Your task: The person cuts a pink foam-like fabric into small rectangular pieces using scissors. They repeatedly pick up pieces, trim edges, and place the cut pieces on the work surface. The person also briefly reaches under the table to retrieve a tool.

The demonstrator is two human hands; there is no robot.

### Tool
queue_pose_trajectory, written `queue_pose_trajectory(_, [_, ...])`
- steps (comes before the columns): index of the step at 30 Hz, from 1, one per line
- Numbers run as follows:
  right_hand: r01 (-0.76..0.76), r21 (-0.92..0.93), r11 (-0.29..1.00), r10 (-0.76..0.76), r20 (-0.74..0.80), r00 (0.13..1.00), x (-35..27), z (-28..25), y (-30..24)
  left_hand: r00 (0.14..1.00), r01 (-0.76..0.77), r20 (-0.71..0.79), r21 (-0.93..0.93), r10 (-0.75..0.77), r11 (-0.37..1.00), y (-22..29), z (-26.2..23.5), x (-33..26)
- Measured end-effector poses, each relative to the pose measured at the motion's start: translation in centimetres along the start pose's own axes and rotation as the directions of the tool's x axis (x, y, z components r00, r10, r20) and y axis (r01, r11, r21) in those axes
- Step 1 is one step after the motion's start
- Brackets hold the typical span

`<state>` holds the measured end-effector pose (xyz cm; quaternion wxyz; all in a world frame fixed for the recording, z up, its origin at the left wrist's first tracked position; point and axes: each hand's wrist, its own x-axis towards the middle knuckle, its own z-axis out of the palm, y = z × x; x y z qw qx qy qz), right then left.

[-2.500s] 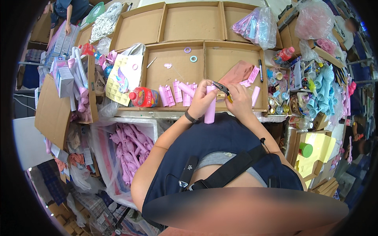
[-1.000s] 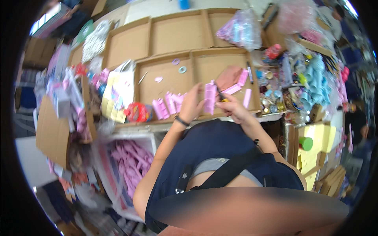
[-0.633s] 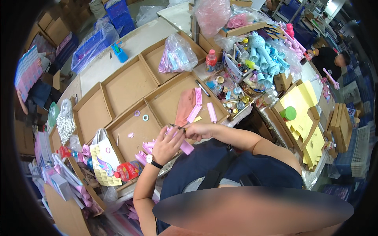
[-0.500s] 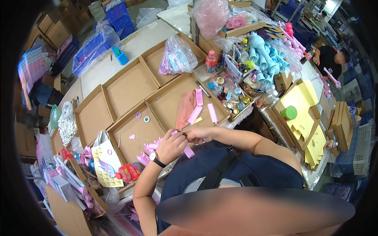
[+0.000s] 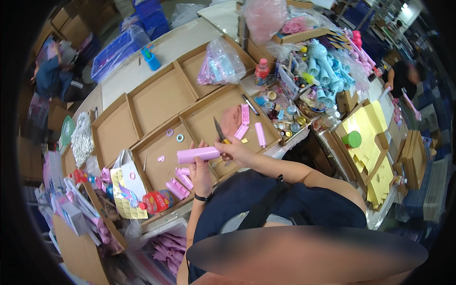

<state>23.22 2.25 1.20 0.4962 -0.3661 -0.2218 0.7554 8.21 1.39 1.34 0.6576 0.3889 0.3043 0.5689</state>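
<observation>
A long lilac plastic tube-like casing [image 5: 198, 155] lies crosswise in my left hand [image 5: 201, 174], its fingers wrapped round it from below and behind. My right hand [image 5: 235, 152] meets the casing's right end and grips a knife [image 5: 220, 132] with a yellow handle, its dark pointed blade sticking up and away from the casing. Beyond my hands, other lilac casings [image 5: 261, 135] rest in a cardboard tray beside a salmon-coloured cloth [image 5: 231, 118]. More lilac pieces [image 5: 177, 188] are gathered to the left of my left wrist.
Shallow cardboard trays [image 5: 161, 102] cover the bench. A red-labelled bottle [image 5: 157, 201] lies at the near left, by a bag. Small paint pots [image 5: 285, 114] and pale blue plastic parts [image 5: 327, 71] crowd the right. Two other people are farther off, left and right.
My hands have moved apart a little. The casing is now lifted and turned level across my left hand, and the knife blade has come into view, pointing upward.
</observation>
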Motion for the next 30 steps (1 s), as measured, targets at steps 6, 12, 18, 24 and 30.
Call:
queue_pose_trajectory(6, [-0.338,0.384,0.859,0.349,0.044,0.936,0.3,0.0,-0.4,0.901,-0.315,0.254,0.940,0.352,0.128,1.8,-1.8,-0.9])
queue_pose_trajectory(12, [-0.208,0.004,0.978,0.208,-0.038,0.977,-1.4,1.6,-0.3,0.979,0.202,0.057,-0.097,-0.197,0.975,1.7,-1.7,0.3])
queue_pose_trajectory(18, [-0.384,0.211,0.899,0.369,0.107,0.923,-1.4,0.9,-1.5,0.954,0.185,0.229,0.046,-0.191,0.982,2.4,-2.6,0.4])
queue_pose_trajectory(24, [0.296,-0.803,0.517,-0.354,0.114,0.928,-1.9,0.5,0.2,0.963,0.041,-0.245,-0.269,-0.109,0.962,2.5,-3.3,1.1])
queue_pose_trajectory(30, [0.372,-0.888,-0.269,-0.459,0.458,0.761,-2.4,0.4,-0.1,0.967,0.063,-0.211,-0.349,-0.144,0.935,2.7,-3.4,0.8])
